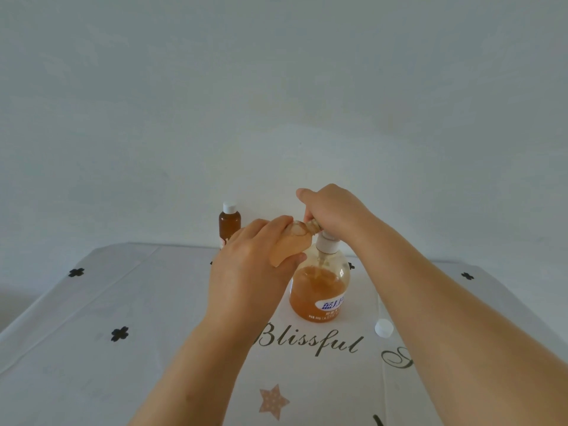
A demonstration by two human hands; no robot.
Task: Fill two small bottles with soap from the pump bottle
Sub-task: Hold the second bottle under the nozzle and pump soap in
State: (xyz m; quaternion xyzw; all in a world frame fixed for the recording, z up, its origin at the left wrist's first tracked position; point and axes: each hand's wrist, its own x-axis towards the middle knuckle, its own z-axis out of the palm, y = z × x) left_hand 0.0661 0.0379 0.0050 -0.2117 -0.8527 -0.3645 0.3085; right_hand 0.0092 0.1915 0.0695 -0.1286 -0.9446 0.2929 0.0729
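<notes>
Nearest you on the bench [92,348], a loose white cap [384,328] lies at about 4 o'clock from the pump bottle [319,287], which stands upright near the middle, roughly half full of amber soap. Your left hand [255,262] is wrapped round a small bottle [290,245], holding it tilted at 10 o'clock of the pump, its open neck up against the nozzle. Your right hand [332,210] curls over the pump head at the top. Farthest off, at 11 o'clock, a capped bottle [229,224] stands upright, brown with soap.
</notes>
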